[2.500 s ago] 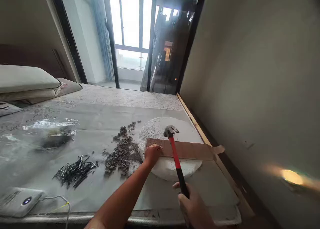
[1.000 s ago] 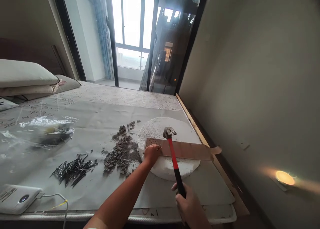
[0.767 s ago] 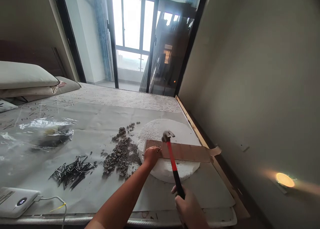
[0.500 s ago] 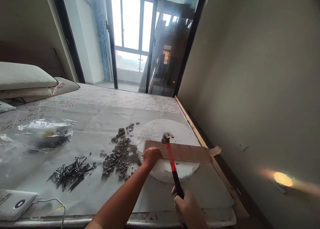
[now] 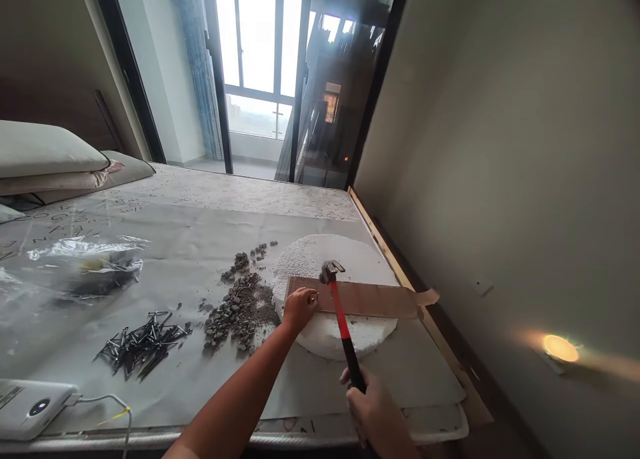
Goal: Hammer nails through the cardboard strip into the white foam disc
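My right hand point(image 5: 373, 409) is wrapped round the black grip of a red-handled hammer point(image 5: 341, 319). Its steel head point(image 5: 330, 270) hovers over the left end of a brown wooden strip point(image 5: 373, 299) that lies across a white round foam slab point(image 5: 330, 332). My left hand point(image 5: 299, 307) rests on the strip's left end, fingers pinched together on what looks like a small nail standing on the wood. The hammer head is just right of those fingers.
A heap of grey gravel point(image 5: 239, 309) lies left of the foam. Loose nails point(image 5: 140, 342) lie further left, a clear plastic bag point(image 5: 85, 272) behind them, a white power bank point(image 5: 33, 409) with cable at the near edge. Pillows point(image 5: 45, 159) at far left; a wall on the right.
The hammer head has come slightly left and nearer my left fingers over the strip's end. My left hand has stayed on the wood throughout.
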A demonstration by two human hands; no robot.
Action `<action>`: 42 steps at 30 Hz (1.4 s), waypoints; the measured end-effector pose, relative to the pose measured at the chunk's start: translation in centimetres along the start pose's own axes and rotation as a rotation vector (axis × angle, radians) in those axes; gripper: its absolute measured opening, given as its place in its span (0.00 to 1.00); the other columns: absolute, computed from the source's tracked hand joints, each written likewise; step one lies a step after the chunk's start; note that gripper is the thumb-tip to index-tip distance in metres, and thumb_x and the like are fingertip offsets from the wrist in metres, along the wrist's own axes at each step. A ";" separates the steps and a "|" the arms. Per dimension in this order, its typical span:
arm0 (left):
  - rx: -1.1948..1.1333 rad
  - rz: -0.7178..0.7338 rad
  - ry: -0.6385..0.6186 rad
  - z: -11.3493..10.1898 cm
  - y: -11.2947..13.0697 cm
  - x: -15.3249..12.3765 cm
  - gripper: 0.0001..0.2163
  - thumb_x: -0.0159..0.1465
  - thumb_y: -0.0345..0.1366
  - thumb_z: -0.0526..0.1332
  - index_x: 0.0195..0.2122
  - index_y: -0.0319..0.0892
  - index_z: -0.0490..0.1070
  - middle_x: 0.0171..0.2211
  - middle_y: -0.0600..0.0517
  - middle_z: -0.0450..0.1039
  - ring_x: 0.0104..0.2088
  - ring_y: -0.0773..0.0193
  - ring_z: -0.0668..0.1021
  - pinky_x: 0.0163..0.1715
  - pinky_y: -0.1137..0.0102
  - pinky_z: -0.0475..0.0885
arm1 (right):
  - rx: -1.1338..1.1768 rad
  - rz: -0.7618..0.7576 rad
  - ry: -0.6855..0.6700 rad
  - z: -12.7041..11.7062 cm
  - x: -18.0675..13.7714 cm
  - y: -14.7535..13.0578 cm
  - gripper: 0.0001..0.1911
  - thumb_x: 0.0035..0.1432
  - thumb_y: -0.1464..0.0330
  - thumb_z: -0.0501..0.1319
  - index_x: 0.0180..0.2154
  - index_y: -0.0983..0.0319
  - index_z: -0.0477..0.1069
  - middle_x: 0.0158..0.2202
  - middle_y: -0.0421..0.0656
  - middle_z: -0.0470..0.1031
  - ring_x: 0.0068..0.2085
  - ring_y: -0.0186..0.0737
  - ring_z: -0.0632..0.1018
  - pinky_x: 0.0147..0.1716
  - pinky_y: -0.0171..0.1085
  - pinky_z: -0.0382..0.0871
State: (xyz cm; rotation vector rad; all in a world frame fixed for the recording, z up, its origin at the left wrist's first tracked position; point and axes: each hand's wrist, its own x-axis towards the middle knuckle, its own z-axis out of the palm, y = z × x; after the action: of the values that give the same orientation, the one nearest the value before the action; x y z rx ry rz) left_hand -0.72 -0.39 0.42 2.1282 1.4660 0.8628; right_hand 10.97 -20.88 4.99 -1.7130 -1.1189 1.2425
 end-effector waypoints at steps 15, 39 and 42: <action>-0.833 -0.150 0.256 -5.3 -0.1 -0.4 0.10 0.56 0.42 0.50 0.24 0.41 0.61 0.18 0.58 0.57 0.18 0.73 0.61 0.18 0.77 0.59 | 0.068 0.007 -0.004 1.0 1.1 1.9 0.05 0.45 0.68 0.50 0.29 0.61 0.58 0.14 0.30 0.51 0.15 0.28 0.55 0.16 0.30 0.50; -0.620 -0.141 0.378 -13.9 -1.3 -9.3 0.10 0.55 0.42 0.55 0.28 0.40 0.69 0.22 0.55 0.66 0.24 0.69 0.67 0.24 0.75 0.62 | -1.313 -0.356 -0.190 -0.5 6.0 5.1 0.16 0.49 0.71 0.57 0.42 0.66 0.69 0.38 0.54 0.76 0.40 0.51 0.76 0.36 0.38 0.63; -0.621 -0.161 0.384 -13.8 -2.0 -8.9 0.11 0.55 0.42 0.55 0.30 0.39 0.70 0.23 0.55 0.66 0.24 0.69 0.68 0.25 0.75 0.62 | -1.333 -0.345 -0.216 -1.4 6.8 6.2 0.15 0.49 0.73 0.56 0.42 0.66 0.70 0.38 0.54 0.76 0.40 0.50 0.76 0.35 0.38 0.63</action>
State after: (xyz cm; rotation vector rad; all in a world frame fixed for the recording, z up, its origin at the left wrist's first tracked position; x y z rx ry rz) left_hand -13.84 -8.07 6.82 1.4221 1.2826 1.4893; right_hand 14.75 -16.88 -2.50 -2.0688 -2.5857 0.3736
